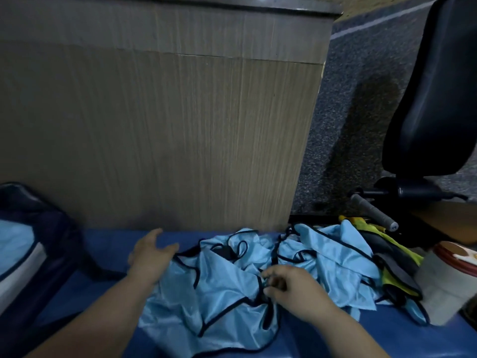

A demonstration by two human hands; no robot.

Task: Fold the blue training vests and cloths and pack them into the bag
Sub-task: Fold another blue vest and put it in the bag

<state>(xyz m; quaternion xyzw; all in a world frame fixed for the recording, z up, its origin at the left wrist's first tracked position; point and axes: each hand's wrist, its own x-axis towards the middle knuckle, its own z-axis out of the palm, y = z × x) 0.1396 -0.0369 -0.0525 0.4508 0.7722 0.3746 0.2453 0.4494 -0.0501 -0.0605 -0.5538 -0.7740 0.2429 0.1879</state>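
Observation:
A crumpled heap of light blue training vests (222, 288) with dark trim lies on a blue surface (108, 282) in front of me. My right hand (291, 288) rests on the middle of the heap, its fingers pinched on a fold of blue vest. My left hand (151, 257) hovers with fingers apart at the heap's left edge, holding nothing. A dark bag (38, 228) stands open at the far left with light blue cloth (14, 241) inside it.
A wooden desk panel (160, 130) rises right behind the surface. A yellow and grey cloth (387, 257) lies at the heap's right end. Further right are a black office chair (433, 99) and a white container with a red-rimmed lid (444, 277).

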